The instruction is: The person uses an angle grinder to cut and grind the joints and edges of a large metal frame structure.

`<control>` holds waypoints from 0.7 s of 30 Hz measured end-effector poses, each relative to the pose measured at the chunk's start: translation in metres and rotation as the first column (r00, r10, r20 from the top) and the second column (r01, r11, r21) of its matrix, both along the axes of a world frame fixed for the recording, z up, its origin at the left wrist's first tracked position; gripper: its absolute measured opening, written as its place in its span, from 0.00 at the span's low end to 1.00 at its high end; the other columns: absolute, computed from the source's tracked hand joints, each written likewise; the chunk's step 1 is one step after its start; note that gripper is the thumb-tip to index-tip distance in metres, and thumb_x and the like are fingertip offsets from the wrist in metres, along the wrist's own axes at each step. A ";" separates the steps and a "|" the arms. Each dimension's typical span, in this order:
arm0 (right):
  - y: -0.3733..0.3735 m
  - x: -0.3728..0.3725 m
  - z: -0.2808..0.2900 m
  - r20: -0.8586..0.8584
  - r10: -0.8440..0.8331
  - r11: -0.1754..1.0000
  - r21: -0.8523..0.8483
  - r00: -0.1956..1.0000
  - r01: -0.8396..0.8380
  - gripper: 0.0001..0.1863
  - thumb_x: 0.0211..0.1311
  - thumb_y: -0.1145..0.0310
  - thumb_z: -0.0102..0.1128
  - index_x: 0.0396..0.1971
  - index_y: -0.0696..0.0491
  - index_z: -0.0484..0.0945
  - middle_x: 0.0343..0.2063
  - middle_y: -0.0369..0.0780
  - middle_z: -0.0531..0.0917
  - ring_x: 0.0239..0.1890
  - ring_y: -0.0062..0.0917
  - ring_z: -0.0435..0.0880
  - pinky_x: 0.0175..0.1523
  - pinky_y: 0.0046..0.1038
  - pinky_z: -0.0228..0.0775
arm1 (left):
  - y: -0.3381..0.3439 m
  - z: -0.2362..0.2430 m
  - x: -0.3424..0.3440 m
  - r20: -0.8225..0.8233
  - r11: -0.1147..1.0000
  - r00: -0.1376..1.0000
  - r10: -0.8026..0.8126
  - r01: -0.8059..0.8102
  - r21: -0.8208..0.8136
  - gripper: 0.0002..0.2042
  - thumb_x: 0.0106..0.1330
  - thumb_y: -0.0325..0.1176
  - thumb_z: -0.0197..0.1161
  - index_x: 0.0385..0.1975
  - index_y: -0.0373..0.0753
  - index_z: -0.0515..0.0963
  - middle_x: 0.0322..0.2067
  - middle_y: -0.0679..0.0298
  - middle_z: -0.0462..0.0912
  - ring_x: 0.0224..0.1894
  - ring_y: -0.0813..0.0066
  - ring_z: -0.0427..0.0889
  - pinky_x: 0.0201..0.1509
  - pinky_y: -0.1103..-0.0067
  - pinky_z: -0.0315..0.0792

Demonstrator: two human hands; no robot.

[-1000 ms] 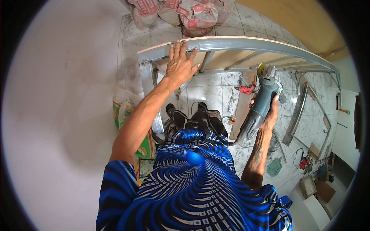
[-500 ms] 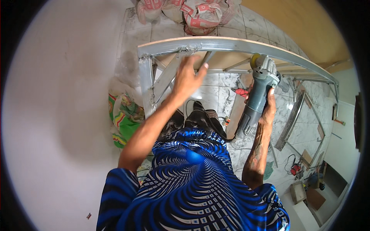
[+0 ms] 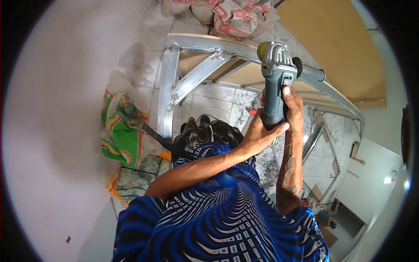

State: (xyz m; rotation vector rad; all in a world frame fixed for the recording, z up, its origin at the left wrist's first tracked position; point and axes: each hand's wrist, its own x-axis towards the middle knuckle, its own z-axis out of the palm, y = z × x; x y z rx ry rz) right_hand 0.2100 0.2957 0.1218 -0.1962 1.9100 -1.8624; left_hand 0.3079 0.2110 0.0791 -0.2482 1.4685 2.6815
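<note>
My right hand grips a grey-green angle grinder, its thumb lying at the switch on the body. My left hand is wrapped round the grinder's lower rear part, just below the right one. The tool's head points away from me, with a yellow disc on its left and a black side handle on its right. Behind it stands a silver metal frame with a diagonal brace, welded joints and a pale board inside; the grinder's head overlaps the top rail in view, and whether they touch I cannot tell.
Red-and-white sacks lie beyond the frame. A large tan board is at upper right. Green woven sacks lie beside the left wall. Metal pieces lie on the tiled floor at right.
My left hand has left the frame's top rail and moved down and right onto the grinder. The grinder has risen and turned more upright. The whole view has shifted.
</note>
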 end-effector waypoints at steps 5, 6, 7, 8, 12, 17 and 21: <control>-0.006 -0.007 0.003 0.066 0.099 0.995 0.017 0.993 -0.101 0.28 0.70 0.52 0.53 0.53 0.65 0.71 0.35 0.52 0.83 0.35 0.34 0.86 0.40 0.32 0.80 | 0.006 0.001 -0.011 0.162 0.975 0.972 0.170 -0.190 0.115 0.36 0.62 0.43 0.71 0.60 0.26 0.60 0.49 0.55 0.73 0.51 0.71 0.75 0.54 0.76 0.73; -0.005 -0.010 0.003 0.074 0.121 0.992 0.034 0.990 -0.123 0.28 0.70 0.53 0.53 0.53 0.65 0.71 0.35 0.52 0.84 0.35 0.35 0.86 0.40 0.32 0.80 | 0.013 -0.003 -0.015 0.205 0.952 0.952 0.226 -0.261 0.162 0.37 0.62 0.43 0.71 0.61 0.26 0.59 0.50 0.54 0.73 0.52 0.71 0.75 0.55 0.76 0.72; -0.004 -0.016 0.004 0.130 0.164 0.986 0.006 0.978 -0.166 0.26 0.70 0.54 0.54 0.52 0.65 0.72 0.38 0.50 0.84 0.38 0.32 0.85 0.44 0.29 0.79 | 0.017 -0.008 -0.022 0.184 0.939 0.942 0.282 -0.310 0.148 0.37 0.62 0.43 0.71 0.61 0.26 0.59 0.50 0.54 0.73 0.52 0.70 0.74 0.55 0.76 0.72; -0.004 -0.022 0.000 0.044 0.162 0.985 0.055 0.986 -0.164 0.26 0.70 0.54 0.55 0.52 0.65 0.72 0.39 0.47 0.83 0.39 0.29 0.84 0.46 0.28 0.76 | 0.020 -0.013 -0.030 0.165 0.920 0.924 0.345 -0.368 0.133 0.37 0.62 0.43 0.71 0.61 0.26 0.58 0.50 0.53 0.72 0.53 0.70 0.74 0.56 0.76 0.72; 0.011 -0.071 -0.025 -0.051 0.290 0.943 0.186 0.956 -0.276 0.25 0.70 0.55 0.56 0.51 0.63 0.74 0.40 0.40 0.82 0.40 0.22 0.79 0.49 0.25 0.71 | 0.035 -0.020 -0.068 0.093 0.833 0.833 0.545 -0.551 0.057 0.35 0.64 0.44 0.69 0.61 0.28 0.60 0.50 0.54 0.73 0.53 0.70 0.74 0.57 0.74 0.70; 0.009 -0.124 -0.035 0.001 0.485 0.844 0.258 0.874 -0.469 0.22 0.73 0.55 0.53 0.48 0.61 0.75 0.36 0.39 0.81 0.38 0.20 0.77 0.46 0.25 0.71 | 0.064 -0.033 -0.119 0.185 0.678 0.660 0.728 -0.734 -0.047 0.30 0.68 0.48 0.63 0.57 0.28 0.65 0.47 0.54 0.75 0.51 0.69 0.75 0.56 0.75 0.69; 0.017 -0.162 -0.037 0.022 0.617 0.736 0.337 0.787 -0.587 0.24 0.72 0.51 0.53 0.48 0.60 0.76 0.36 0.39 0.81 0.39 0.20 0.77 0.46 0.26 0.70 | 0.087 -0.034 -0.152 0.282 0.572 0.569 0.773 -0.816 0.078 0.32 0.69 0.49 0.60 0.58 0.25 0.61 0.49 0.46 0.76 0.52 0.62 0.77 0.57 0.73 0.69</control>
